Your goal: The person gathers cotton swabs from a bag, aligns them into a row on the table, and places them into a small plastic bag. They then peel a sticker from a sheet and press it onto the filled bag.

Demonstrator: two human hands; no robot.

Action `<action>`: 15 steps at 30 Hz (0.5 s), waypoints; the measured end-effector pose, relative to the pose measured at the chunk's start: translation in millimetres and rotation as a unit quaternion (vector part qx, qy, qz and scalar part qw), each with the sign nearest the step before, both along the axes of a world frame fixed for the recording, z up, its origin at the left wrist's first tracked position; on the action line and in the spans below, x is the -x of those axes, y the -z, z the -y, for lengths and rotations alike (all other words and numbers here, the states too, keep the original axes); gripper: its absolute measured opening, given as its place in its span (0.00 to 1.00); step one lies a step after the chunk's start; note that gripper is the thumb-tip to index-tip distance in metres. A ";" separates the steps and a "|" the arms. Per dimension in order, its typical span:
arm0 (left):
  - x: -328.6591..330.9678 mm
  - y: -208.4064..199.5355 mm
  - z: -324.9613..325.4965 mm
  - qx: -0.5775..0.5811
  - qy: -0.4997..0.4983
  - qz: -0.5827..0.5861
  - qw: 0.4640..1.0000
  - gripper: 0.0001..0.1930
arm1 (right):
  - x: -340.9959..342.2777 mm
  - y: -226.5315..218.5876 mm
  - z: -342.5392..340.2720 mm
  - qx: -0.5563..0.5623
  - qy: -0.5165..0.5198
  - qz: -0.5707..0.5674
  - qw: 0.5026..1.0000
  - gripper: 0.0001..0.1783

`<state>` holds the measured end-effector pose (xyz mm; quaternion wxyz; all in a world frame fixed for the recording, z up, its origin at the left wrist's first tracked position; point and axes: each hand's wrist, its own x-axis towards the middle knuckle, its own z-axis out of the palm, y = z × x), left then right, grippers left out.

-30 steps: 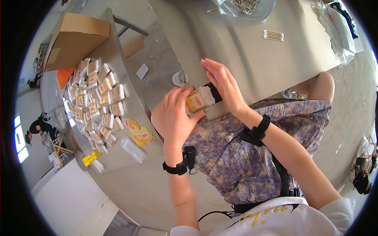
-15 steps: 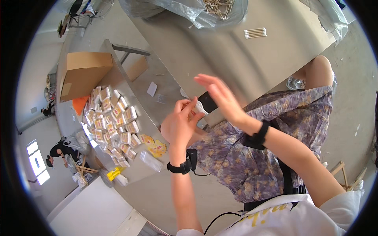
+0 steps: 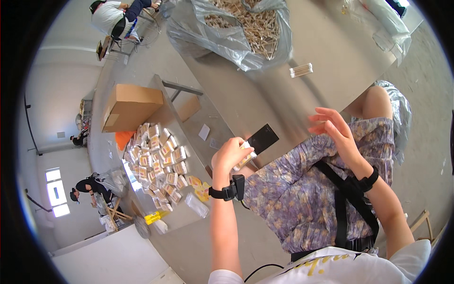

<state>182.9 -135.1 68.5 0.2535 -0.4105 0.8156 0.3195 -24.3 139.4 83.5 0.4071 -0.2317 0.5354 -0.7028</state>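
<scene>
My left hand (image 3: 230,154) is closed round a small pack of cotton swabs (image 3: 245,157), white-edged with a yellowish print, beside the table's near corner. Its fingers cover part of the pack. My right hand (image 3: 336,132) hovers above my lap near the table edge, fingers apart and nothing in it. Between the hands, a black flat phone-like slab (image 3: 263,139) lies at the edge of the metal table (image 3: 283,111). Farther back on this table a short row of cotton swabs (image 3: 301,70) lies side by side.
A grey plastic bag (image 3: 189,35) full of loose cotton swabs (image 3: 260,31) stands at the far side. On the left table are many filled packs (image 3: 158,156), a cardboard box (image 3: 132,108), yellow printed wrappers (image 3: 199,185) and a clear bag (image 3: 196,205). Other people sit farther off.
My right hand has moved right, away from the left hand. The left hand keeps the pack. The view has shifted, showing more of the swab bag and the black slab.
</scene>
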 end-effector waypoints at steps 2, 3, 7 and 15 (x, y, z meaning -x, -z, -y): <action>-12.2 5.3 8.4 -0.017 0.005 -0.022 1.000 0.18 | 1.0 -5.3 -3.5 -0.006 0.007 0.019 1.000 0.25; -17.2 10.4 13.1 -0.045 0.013 -0.042 0.998 0.18 | 2.8 -4.4 -6.0 0.005 0.013 0.011 1.000 0.25; -75.5 10.5 33.0 -0.120 -0.040 -0.130 0.983 0.15 | 7.6 -7.4 -5.3 0.026 0.007 0.020 0.999 0.23; -30.9 -128.8 -37.4 -0.025 -0.176 -0.375 0.910 0.11 | 4.2 -24.0 28.2 0.020 -0.165 -0.054 0.985 0.23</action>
